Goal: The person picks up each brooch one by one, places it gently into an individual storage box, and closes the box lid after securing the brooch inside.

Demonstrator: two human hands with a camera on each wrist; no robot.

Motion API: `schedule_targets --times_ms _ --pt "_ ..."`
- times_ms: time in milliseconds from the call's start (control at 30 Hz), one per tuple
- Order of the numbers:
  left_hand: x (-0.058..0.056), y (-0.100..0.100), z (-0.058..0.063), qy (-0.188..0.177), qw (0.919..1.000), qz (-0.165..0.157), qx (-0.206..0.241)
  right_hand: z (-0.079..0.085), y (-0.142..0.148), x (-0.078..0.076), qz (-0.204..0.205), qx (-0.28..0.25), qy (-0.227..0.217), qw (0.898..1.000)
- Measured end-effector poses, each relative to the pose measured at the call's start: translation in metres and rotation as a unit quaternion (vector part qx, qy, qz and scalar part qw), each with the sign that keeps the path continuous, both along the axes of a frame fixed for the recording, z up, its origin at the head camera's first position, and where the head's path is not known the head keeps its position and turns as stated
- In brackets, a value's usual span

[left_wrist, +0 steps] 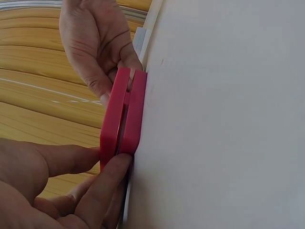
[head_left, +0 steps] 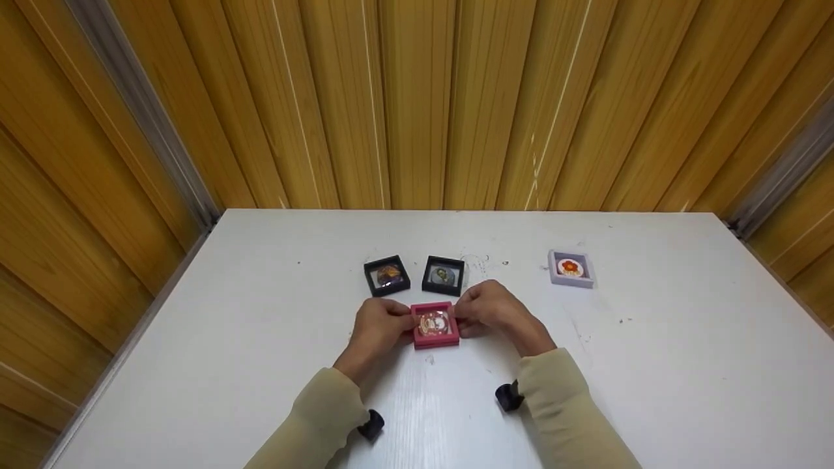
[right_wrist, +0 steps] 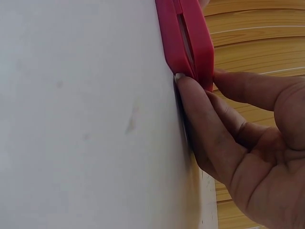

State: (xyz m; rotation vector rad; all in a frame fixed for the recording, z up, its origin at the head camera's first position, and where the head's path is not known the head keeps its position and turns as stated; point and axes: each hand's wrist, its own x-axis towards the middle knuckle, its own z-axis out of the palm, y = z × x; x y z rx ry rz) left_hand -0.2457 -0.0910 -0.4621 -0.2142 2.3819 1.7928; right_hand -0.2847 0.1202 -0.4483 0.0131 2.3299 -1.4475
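A pinkish-red square display frame point(head_left: 435, 343) lies low over the white table, with a round shiny badge point(head_left: 433, 322) behind its clear window. At its left side, my left hand point(head_left: 379, 326) pinches the edge between thumb and fingers. My right hand point(head_left: 493, 306) pinches the opposite side. From the left wrist view, the red frame point(left_wrist: 113, 121) shows two halves with a narrow slit between them. In the right wrist view, a fingertip point(right_wrist: 183, 81) sits at the frame's lower corner, right by the tabletop.
Just beyond the hands lie two black display frames, the left one point(head_left: 405, 285) with an orange-purple round piece and the right one point(head_left: 461, 273) with a greyish one. A pale lilac frame point(head_left: 573, 282) with a red-flower badge sits farther right. Wood-patterned panels point(head_left: 417, 104) rise behind the white table point(head_left: 651, 365).
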Motion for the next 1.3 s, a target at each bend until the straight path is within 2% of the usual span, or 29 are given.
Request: schedule_targets --times_ms 533,1000,1300 --pt "0.0013 -0.0003 -0.001 0.008 1.0 0.0 0.005 -0.0004 0.0015 0.0015 0.015 0.027 0.03 0.999" --pt "0.0012 0.0002 0.0 0.01 0.9998 0.003 -0.017 -0.0015 -0.0009 0.0006 0.008 0.01 0.02 1.0" --pt "0.0007 0.0014 0.0 0.004 0.9996 0.004 -0.029 -0.0003 -0.0015 0.0007 0.009 0.03 0.022 0.999"
